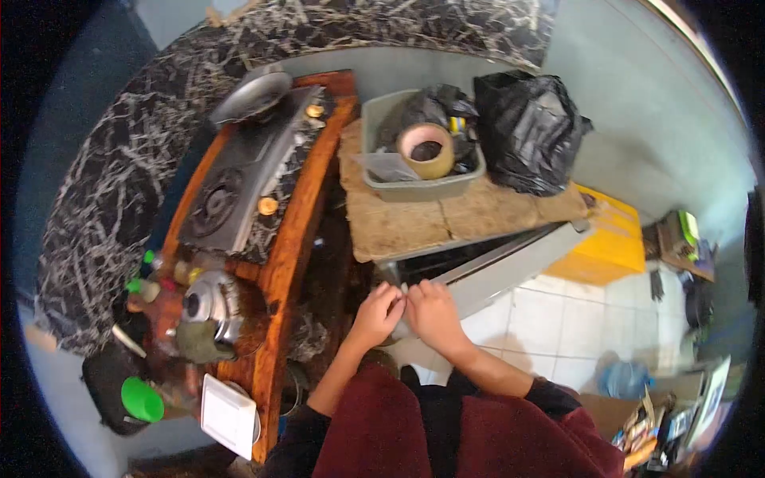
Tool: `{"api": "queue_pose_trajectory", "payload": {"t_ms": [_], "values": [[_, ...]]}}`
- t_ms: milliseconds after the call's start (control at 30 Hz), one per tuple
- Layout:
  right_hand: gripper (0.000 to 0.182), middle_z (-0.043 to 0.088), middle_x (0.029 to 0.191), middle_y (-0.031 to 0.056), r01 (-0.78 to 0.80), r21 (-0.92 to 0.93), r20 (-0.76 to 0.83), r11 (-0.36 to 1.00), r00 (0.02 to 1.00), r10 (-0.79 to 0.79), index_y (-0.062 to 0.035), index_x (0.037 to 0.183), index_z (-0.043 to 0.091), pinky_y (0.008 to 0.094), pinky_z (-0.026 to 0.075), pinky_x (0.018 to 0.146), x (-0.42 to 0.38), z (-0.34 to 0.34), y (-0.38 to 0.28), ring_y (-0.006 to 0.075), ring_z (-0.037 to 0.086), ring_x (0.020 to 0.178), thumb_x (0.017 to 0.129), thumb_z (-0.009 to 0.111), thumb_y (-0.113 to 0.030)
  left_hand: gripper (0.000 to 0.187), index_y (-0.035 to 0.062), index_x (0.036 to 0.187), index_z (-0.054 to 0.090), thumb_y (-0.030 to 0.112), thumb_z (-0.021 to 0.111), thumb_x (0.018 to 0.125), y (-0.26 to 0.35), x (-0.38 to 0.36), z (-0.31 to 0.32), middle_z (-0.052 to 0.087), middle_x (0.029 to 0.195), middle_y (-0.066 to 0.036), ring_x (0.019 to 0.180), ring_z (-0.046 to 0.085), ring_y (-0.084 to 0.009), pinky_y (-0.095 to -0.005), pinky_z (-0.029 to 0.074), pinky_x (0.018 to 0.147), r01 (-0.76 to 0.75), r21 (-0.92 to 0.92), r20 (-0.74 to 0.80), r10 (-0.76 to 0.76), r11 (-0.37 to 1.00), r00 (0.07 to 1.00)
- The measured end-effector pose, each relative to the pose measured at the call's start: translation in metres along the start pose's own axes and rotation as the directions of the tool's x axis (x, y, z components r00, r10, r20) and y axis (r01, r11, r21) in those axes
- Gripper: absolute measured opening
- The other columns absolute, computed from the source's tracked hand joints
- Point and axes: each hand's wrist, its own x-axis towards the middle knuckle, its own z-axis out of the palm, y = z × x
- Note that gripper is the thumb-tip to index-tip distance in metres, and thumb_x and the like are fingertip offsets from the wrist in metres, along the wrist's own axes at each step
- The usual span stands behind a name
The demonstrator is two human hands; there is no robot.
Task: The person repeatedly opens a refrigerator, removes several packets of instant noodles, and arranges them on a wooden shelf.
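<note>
My left hand (377, 315) and my right hand (433, 315) are side by side at the near left corner of a grey drawer-like panel (518, 267), which stands slanted out from under a cardboard-covered top (398, 227). The fingers of both hands are curled, with the fingertips almost touching. Something small and pale shows between them, too small to name. On the cardboard, beyond my hands, a grey basin (414, 191) holds a roll of tape (437, 166) and black plastic.
At left, a wooden counter (275, 319) bears a gas stove (227, 199), a pan (253, 97) and a metal pot (213, 307). A black bag (530, 131) lies right of the basin. A yellow box (610, 239) and a blue bottle (624, 379) stand on the tiled floor.
</note>
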Motion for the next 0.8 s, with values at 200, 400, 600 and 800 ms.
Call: {"api": "queue_pose_trajectory", "payload": {"t_ms": [200,400,600,800], "values": [[0.014,0.051,0.088,0.0167,-0.262,-0.007,0.144,0.965,0.955,0.26,-0.0026,0.079,0.052,0.0418,0.038,0.079,-0.091,-0.061,-0.005,0.033,0.049,0.091,0.068,0.055,-0.011,0.042,0.0016,0.11,0.036,0.01,0.053,0.073,0.019,-0.041,0.077,0.052,0.093,-0.023,0.083,0.054,-0.0364,-0.0411,0.042,0.067,0.011,-0.272,0.493,0.13,0.962,0.86],[0.065,0.017,0.134,0.0275,-0.613,-0.448,-0.136,0.651,0.766,0.628,-0.0017,0.129,0.027,0.0567,0.016,0.097,-0.167,-0.105,0.019,0.0451,0.018,0.124,0.068,0.048,-0.004,0.072,0.0019,0.133,0.018,0.006,0.056,0.072,0.085,-0.043,0.133,0.019,0.137,-0.018,0.127,0.021,-0.0301,-0.0371,0.02,0.104,-0.146,-0.629,0.641,0.615,0.764,0.46],[0.079,0.024,0.134,0.0191,-0.74,-0.582,-0.286,0.337,0.574,0.767,-0.0115,0.132,0.024,0.0468,0.03,0.092,-0.207,-0.156,0.051,0.0379,0.035,0.113,0.064,0.065,-0.014,0.065,0.0076,0.131,0.026,0.006,0.055,0.074,0.091,-0.034,0.184,0.024,0.135,-0.015,0.125,0.025,-0.0286,-0.037,0.023,0.102,-0.183,-0.646,0.593,0.638,0.741,0.491],[0.079,0.036,0.125,0.0162,-0.807,-0.573,-0.442,0.147,0.454,0.773,-0.0147,0.129,0.03,0.0463,0.032,0.09,-0.219,-0.186,0.11,0.0328,0.04,0.107,0.061,0.07,-0.024,0.058,0.0105,0.127,0.034,0.007,0.058,0.074,-0.007,-0.03,0.206,0.032,0.13,-0.015,0.12,0.033,-0.0289,-0.0366,0.027,0.099,-0.045,-0.423,0.606,0.32,0.905,0.729]]}}
